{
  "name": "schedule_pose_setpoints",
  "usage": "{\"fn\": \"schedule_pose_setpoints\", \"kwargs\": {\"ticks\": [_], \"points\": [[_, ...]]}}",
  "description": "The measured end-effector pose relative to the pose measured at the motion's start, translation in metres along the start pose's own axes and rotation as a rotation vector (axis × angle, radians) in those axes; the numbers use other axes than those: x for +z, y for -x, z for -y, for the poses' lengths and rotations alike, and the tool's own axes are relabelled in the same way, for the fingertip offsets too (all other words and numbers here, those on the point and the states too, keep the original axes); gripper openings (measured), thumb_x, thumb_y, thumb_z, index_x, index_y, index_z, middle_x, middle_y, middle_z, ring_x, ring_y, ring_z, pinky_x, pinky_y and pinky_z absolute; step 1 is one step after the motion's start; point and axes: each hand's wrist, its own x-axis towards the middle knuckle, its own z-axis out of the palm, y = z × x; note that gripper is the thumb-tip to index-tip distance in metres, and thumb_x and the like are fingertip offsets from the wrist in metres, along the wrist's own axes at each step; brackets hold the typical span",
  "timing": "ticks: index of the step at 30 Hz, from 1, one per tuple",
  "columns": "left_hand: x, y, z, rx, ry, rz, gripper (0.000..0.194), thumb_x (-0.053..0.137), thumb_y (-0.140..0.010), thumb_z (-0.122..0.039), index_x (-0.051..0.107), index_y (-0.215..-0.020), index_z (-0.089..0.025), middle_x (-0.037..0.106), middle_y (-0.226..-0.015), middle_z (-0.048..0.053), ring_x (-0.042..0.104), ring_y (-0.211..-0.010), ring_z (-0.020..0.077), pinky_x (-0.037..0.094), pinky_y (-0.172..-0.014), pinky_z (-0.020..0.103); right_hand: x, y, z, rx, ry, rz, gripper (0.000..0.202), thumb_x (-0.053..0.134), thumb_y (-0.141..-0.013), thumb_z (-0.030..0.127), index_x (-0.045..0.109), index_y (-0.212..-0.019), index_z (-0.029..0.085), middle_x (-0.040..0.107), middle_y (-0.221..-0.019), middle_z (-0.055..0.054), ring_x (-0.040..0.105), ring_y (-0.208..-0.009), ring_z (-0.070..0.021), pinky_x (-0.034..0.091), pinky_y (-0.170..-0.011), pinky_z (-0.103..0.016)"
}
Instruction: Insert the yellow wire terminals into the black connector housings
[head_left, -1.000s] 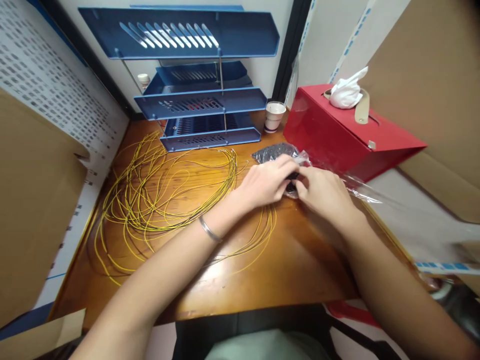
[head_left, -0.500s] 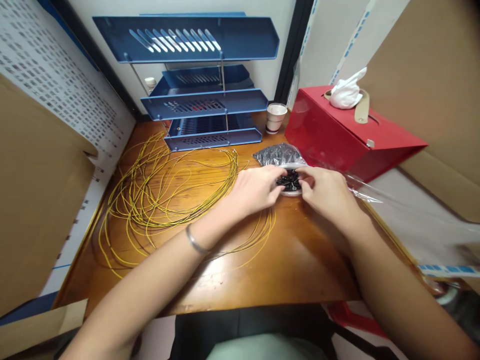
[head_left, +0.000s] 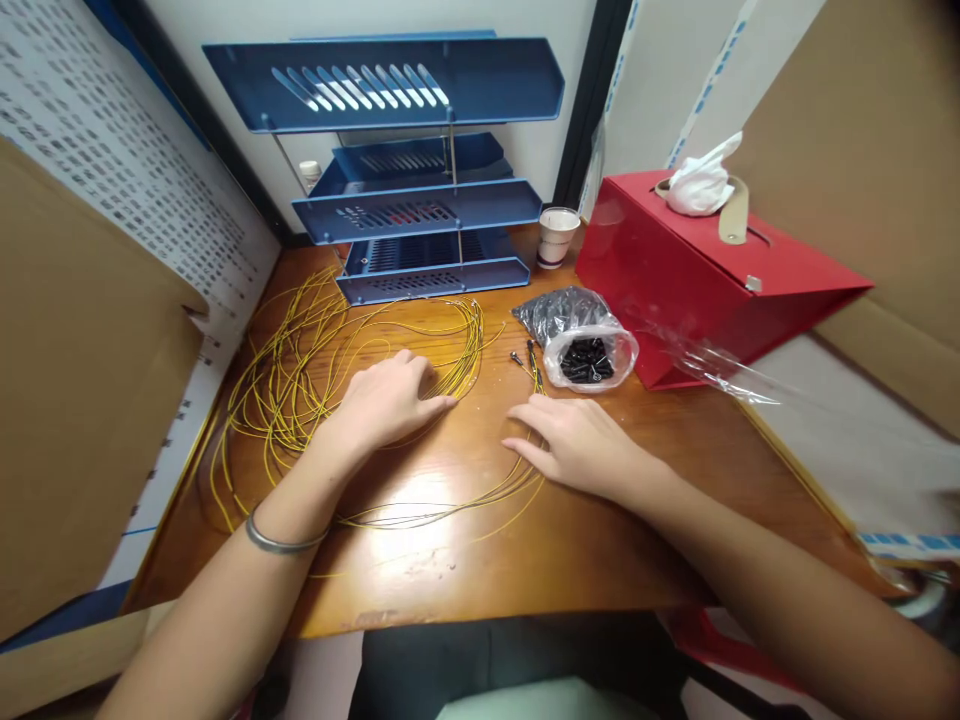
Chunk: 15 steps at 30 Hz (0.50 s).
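Note:
My left hand (head_left: 390, 398) is over the right part of a loose coil of yellow wires (head_left: 281, 400), its thumb stretched out and the other fingers bent. My right hand (head_left: 566, 440) is over the wires' right-hand strands, with thumb and fingers apart and nothing visible between them. Just beyond it, dark tips (head_left: 534, 362) show at the wire ends. A clear plastic bag (head_left: 559, 308) lies behind my right hand, its mouth rolled open around small black pieces (head_left: 586, 360).
A blue tiered rack (head_left: 420, 205) stands at the back, with a paper cup (head_left: 556, 238) to its right. A red tissue box (head_left: 675, 270) is at the right rear. Cardboard panels (head_left: 82, 390) flank the wooden table (head_left: 465, 570).
Both hands have left the bag's mouth. My left hand has moved left onto the coil, and my right hand has come nearer and slightly left. The dark wire tips are now visible.

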Motion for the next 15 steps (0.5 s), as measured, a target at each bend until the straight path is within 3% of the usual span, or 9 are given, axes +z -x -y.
{"fn": "schedule_pose_setpoints", "kwargs": {"ticks": [5, 9, 12, 15], "points": [[0.007, 0.003, -0.008, 0.076, 0.051, -0.033, 0.036, 0.056, -0.093, -0.054, 0.063, -0.104, -0.021, 0.071, -0.109, 0.01, 0.068, -0.095, 0.0291, 0.05, -0.075, 0.037, -0.005, -0.002, -0.006, 0.197, 0.043, -0.01, 0.03, 0.056, -0.099, 0.037, 0.072, -0.112, 0.015, 0.074, -0.104, -0.012, 0.071, -0.091, -0.027, 0.047, -0.075, -0.035], [0.01, -0.002, -0.005, 0.053, 0.136, -0.1, 0.029, 0.052, -0.097, -0.048, 0.065, -0.098, -0.022, 0.072, -0.104, 0.008, 0.068, -0.092, 0.0276, 0.049, -0.074, 0.037, -0.001, -0.005, -0.011, 0.192, -0.011, -0.073, 0.026, 0.057, -0.099, 0.034, 0.073, -0.109, 0.016, 0.074, -0.102, -0.011, 0.07, -0.085, -0.0239, 0.048, -0.075, -0.034], [0.012, -0.012, 0.002, -0.01, 0.183, -0.219, 0.024, 0.051, -0.098, -0.04, 0.066, -0.103, -0.023, 0.07, -0.114, 0.008, 0.066, -0.104, 0.0278, 0.05, -0.081, 0.037, -0.004, -0.001, -0.007, 0.032, -0.121, -0.248, 0.02, 0.059, -0.097, 0.029, 0.074, -0.101, 0.017, 0.073, -0.089, -0.008, 0.066, -0.074, -0.0192, 0.049, -0.071, -0.032], [0.015, -0.022, 0.008, -0.03, 0.189, -0.2, 0.021, 0.054, -0.096, -0.037, 0.069, -0.102, -0.023, 0.067, -0.119, 0.008, 0.062, -0.113, 0.0292, 0.05, -0.087, 0.038, -0.021, 0.017, 0.013, -0.31, -0.385, -0.475, 0.014, 0.058, -0.096, 0.022, 0.072, -0.097, 0.02, 0.073, -0.085, -0.005, 0.066, -0.074, -0.0159, 0.051, -0.068, -0.028]]}}
